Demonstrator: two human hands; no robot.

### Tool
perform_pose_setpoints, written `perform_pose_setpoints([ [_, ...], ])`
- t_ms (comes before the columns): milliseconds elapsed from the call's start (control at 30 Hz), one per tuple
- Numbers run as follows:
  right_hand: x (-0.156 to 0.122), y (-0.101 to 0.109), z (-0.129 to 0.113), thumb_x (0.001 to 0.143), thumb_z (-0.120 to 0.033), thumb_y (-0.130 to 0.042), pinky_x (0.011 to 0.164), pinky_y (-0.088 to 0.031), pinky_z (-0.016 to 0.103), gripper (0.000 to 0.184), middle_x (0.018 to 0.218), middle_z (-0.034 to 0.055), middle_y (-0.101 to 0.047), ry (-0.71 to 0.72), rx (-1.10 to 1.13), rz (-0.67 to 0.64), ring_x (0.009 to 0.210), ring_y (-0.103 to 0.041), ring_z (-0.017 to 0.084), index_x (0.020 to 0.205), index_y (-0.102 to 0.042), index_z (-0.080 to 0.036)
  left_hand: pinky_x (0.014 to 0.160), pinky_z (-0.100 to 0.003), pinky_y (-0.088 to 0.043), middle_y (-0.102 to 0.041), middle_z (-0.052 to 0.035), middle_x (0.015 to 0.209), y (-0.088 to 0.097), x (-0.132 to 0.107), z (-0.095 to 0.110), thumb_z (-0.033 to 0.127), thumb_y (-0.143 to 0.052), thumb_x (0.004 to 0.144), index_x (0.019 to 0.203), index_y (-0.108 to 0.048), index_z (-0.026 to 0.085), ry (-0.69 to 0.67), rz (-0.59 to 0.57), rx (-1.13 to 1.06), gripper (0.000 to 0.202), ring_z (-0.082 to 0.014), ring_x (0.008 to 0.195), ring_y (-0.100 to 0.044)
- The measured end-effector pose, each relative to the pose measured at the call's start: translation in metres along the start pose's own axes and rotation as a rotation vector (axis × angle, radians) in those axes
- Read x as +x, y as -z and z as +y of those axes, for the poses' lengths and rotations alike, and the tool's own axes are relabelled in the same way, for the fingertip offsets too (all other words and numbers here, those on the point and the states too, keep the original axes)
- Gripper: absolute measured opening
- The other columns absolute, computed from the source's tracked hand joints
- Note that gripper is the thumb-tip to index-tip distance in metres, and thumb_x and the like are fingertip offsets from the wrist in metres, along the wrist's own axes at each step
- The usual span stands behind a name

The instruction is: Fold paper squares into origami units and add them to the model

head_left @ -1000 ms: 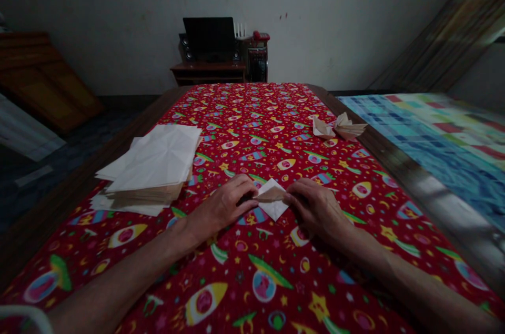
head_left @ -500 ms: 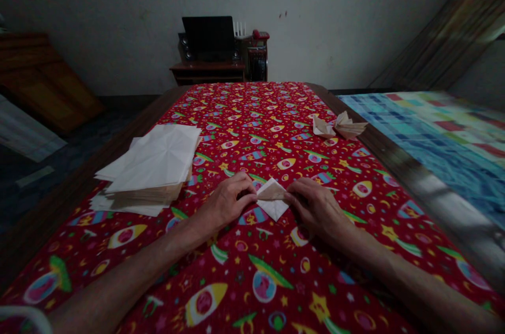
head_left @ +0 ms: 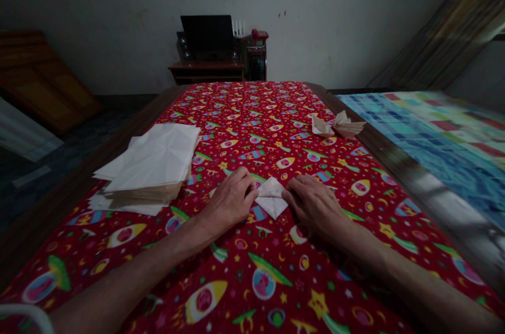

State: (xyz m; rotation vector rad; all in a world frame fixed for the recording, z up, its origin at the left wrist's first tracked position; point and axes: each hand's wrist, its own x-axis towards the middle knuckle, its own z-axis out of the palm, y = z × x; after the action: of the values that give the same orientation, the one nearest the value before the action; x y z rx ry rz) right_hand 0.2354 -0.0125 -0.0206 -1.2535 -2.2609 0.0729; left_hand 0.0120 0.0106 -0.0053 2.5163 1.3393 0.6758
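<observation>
A small folded white paper square (head_left: 271, 198) lies like a diamond on a red cloth printed with rockets (head_left: 252, 281). My left hand (head_left: 231, 201) rests at its left corner, fingers curled and pressing the paper's edge. My right hand (head_left: 313, 203) sits at its right corner, fingertips together on the paper. Both hands press the piece flat against the cloth.
A stack of creased white sheets (head_left: 152, 164) lies to the left. Folded paper figures (head_left: 336, 126) sit at the far right by the table's wooden edge (head_left: 398, 163). A patterned blue mat (head_left: 437, 134) lies to the right. A small desk with a dark screen (head_left: 209, 42) stands against the back wall.
The raised brownish flap between my hands has been pressed down, so the paper now lies flat. Both hands shifted slightly inward and stayed on it.
</observation>
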Motion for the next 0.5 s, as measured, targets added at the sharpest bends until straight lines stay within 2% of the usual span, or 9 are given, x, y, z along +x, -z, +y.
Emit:
perform_pose_setpoints([
  [67, 0.001, 0.001, 0.001, 0.091, -0.032, -0.049, 0.07, -0.041, 0.034, 0.011, 0.081, 0.0062, -0.058, 0.01, -0.025, -0.023, 0.078, -0.054, 0.021, 0.089, -0.057, -0.025, 0.077, -0.032, -0.047, -0.051, -0.0033, 0.09, 0.0, -0.001, 0.0, 0.016, -0.053, 0.086, 0.084, -0.054, 0.017, -0.015, 0.031, -0.014, 0.002, -0.0176, 0.085, -0.053],
  [200, 0.004, 0.002, -0.003, 0.092, -0.029, -0.047, 0.071, -0.04, 0.033, 0.013, 0.083, 0.0063, -0.059, -0.012, -0.119, -0.048, 0.079, -0.054, 0.021, 0.09, -0.057, -0.021, 0.084, -0.035, -0.045, -0.052, -0.0053, 0.109, 0.004, -0.005, 0.005, 0.022, -0.049, 0.092, 0.116, -0.053, 0.025, -0.157, 0.07, 0.136, 0.025, -0.0202, 0.098, -0.051],
  [267, 0.006, 0.003, -0.006, 0.093, -0.029, -0.047, 0.07, -0.038, 0.032, 0.015, 0.082, 0.0063, -0.059, -0.031, -0.159, -0.057, 0.079, -0.054, 0.02, 0.088, -0.057, -0.019, 0.084, -0.037, -0.044, -0.054, -0.0051, 0.111, 0.007, -0.008, 0.009, 0.024, -0.047, 0.094, 0.117, -0.055, 0.028, -0.246, 0.054, 0.267, 0.025, -0.0217, 0.1, -0.049],
  [367, 0.011, 0.008, -0.012, 0.093, -0.03, -0.046, 0.066, -0.036, 0.03, 0.02, 0.078, 0.0051, -0.058, -0.064, -0.197, -0.137, 0.074, -0.053, 0.018, 0.079, -0.056, -0.018, 0.09, -0.039, -0.04, -0.056, -0.0057, 0.114, 0.009, -0.011, 0.015, 0.021, -0.046, 0.094, 0.117, -0.055, 0.024, -0.366, 0.01, 0.391, 0.025, -0.0234, 0.106, -0.047],
  [500, 0.017, 0.015, -0.018, 0.093, -0.03, -0.045, 0.063, -0.033, 0.027, 0.024, 0.078, 0.0043, -0.058, -0.131, -0.218, -0.24, 0.071, -0.052, 0.017, 0.075, -0.055, -0.018, 0.099, -0.036, -0.035, -0.058, -0.0053, 0.113, 0.007, -0.015, 0.017, 0.017, -0.041, 0.095, 0.119, -0.053, 0.016, -0.442, -0.047, 0.377, 0.027, -0.0205, 0.111, -0.047],
])
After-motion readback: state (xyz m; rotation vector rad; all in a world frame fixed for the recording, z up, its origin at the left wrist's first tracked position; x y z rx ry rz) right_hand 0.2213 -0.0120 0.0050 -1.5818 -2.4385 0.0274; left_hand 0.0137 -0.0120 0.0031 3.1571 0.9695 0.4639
